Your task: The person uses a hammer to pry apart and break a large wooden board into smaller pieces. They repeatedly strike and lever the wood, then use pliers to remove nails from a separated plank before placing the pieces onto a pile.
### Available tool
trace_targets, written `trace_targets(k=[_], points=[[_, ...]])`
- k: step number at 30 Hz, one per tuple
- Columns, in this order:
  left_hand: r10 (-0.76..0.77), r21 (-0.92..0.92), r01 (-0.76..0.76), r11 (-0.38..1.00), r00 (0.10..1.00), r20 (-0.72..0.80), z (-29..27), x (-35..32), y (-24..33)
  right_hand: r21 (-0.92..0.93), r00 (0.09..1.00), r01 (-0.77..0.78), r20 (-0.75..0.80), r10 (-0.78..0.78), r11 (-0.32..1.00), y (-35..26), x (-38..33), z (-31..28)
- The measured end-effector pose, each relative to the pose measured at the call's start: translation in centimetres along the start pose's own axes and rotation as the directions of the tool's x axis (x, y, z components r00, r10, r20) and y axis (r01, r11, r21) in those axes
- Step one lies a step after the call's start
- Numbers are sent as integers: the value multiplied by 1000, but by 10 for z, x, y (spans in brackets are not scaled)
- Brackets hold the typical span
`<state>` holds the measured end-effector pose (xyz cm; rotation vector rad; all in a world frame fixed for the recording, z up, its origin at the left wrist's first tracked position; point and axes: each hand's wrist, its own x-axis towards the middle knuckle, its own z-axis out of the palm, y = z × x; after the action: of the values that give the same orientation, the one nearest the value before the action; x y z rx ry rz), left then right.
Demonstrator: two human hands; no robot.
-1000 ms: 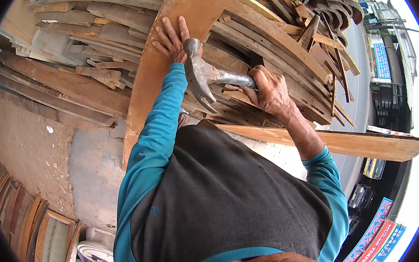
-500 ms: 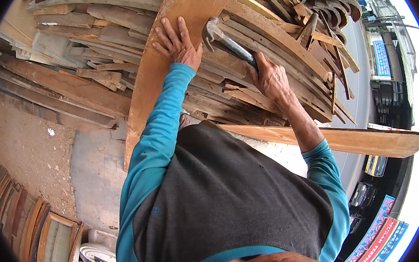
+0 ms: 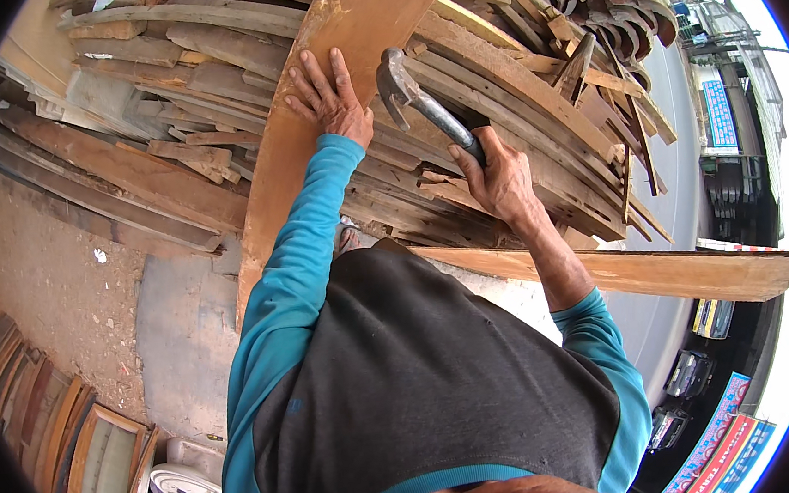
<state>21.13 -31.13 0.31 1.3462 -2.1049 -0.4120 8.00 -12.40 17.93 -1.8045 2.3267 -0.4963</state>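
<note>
Four fingers (image 3: 341, 75) of the left hand (image 3: 345, 123) were spread, pointing away from the body and lying flat on a wide brown board (image 3: 368, 26); the left thumb was mostly hidden, so its position could not be told. To their right, the right hand (image 3: 500, 178) had its fingers curled round the dark lower end of a claw hammer (image 3: 445, 117), the thumb against the grip. The hammer slanted up and leftward, its steel head beside the board's right edge, claw toward the left wrist; whether it touched the wood could not be told.

Teal sleeves (image 3: 297, 245) led back to a dark grey shirt front (image 3: 432, 364). The board ran obliquely from the top of the view down beside the left forearm, with stacked old timber (image 3: 513, 98) on both sides of it. A second plank (image 3: 674, 271) reached out to the right, past the right forearm. Curved roof tiles (image 3: 630, 5) were heaped beyond the timber at upper right. Farther out, wood-edged panels (image 3: 106, 464) leaned together at lower left, and vehicles (image 3: 690, 371) stood near a grey road (image 3: 656, 328) at lower right
</note>
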Motion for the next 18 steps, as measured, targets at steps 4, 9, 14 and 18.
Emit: trace_targets(k=[4,9,14,18], points=[[48,-109,-43,993,998,41,-41,-2,5,170,961,-275,12,277,946,15,-5,5],[-265,-427,173,888,949,-168,-47,-29,-73,371,926,-291,-124,358,882,42,-12,25],[-502,-178,576,798,798,334,-32,-53,-155,457,910,-297,-131,393,838,51,-23,37],[-418,-377,569,731,810,412,-27,-50,-172,449,901,-322,-127,416,834,51,-26,43]])
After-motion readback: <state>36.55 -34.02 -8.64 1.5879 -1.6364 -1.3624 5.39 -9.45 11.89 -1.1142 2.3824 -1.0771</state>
